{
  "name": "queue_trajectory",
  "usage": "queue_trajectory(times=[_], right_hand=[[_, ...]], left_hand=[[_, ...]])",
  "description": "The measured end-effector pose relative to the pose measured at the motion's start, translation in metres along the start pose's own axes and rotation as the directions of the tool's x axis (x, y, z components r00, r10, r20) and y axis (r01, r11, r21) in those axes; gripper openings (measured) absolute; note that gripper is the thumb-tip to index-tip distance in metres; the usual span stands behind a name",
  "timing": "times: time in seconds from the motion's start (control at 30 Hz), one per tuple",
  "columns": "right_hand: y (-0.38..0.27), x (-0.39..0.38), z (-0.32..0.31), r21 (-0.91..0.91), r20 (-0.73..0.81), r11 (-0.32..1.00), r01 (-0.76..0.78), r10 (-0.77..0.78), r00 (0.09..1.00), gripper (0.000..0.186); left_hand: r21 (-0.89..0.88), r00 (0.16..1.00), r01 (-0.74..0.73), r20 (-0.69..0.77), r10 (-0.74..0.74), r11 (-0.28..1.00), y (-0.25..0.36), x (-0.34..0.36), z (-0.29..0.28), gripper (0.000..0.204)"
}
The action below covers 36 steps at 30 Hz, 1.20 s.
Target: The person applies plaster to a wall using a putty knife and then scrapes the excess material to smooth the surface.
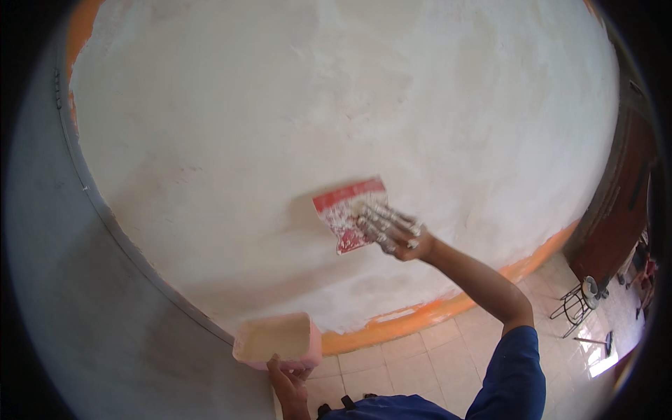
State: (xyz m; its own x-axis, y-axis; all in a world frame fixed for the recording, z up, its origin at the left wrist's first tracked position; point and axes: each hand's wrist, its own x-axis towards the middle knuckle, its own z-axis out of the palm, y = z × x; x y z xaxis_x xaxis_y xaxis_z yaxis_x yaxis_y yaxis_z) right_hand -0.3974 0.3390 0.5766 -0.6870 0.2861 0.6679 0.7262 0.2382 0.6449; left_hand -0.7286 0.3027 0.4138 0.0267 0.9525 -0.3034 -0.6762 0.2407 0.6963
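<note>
My right hand (397, 232), its fingers caked with white putty, grips a red plastic putty spreader (350, 199). The spreader's straight red edge points up and lies at or close to the wall (336, 105), which is coated in patchy whitish filler. Low on the left, my left hand (287, 381) holds a pink rectangular tub (315, 343) by its near side, thumb over the rim. Inside the tub shows a pale cream surface, probably putty. The fingers under the tub are partly hidden.
Orange paint (413, 320) shows along the wall's bottom edge. A grey wall (77, 280) adjoins on the left. Below lies a tiled floor (420, 364). At the right stand a black metal stool (575, 306) with a pale container and a dark reddish-brown panel (607, 231).
</note>
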Motion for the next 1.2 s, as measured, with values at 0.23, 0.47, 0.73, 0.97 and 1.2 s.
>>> queue_trajectory(times=[0.23, 0.47, 0.73, 0.97, 1.2], right_hand=[[0.122, 0.13, -0.019, -0.232, -0.411, 0.937, -0.261, 0.148, 0.899, 0.043], [0.019, 0.053, 0.071, -0.081, -0.05, 0.991, -0.109, 0.106, 0.993, 0.047], [-0.011, 0.068, 0.004, -0.067, -0.051, 0.997, 0.03, -0.033, 0.998, 0.044], [0.046, 0.109, 0.055, -0.354, -0.122, 0.927, -0.123, 0.085, 0.989, 0.05], [-0.062, 0.044, 0.04, 0.167, -0.037, 0.958, -0.232, 0.241, 0.97, 0.023]], left_hand=[[-0.049, 0.998, 0.068, 0.015, -0.068, 0.996, 0.002, 0.009, -0.006, 0.045], [-0.029, 0.999, 0.038, 0.026, -0.037, 0.999, 0.012, 0.01, -0.018, 0.051], [0.004, 1.0, 0.026, 0.009, -0.026, 1.0, 0.027, 0.016, -0.035, 0.052], [0.018, 0.995, 0.072, 0.062, -0.073, 0.997, 0.038, 0.02, -0.034, 0.051], [0.043, 0.993, 0.101, 0.064, -0.104, 0.994, 0.039, 0.025, -0.049, 0.057]])
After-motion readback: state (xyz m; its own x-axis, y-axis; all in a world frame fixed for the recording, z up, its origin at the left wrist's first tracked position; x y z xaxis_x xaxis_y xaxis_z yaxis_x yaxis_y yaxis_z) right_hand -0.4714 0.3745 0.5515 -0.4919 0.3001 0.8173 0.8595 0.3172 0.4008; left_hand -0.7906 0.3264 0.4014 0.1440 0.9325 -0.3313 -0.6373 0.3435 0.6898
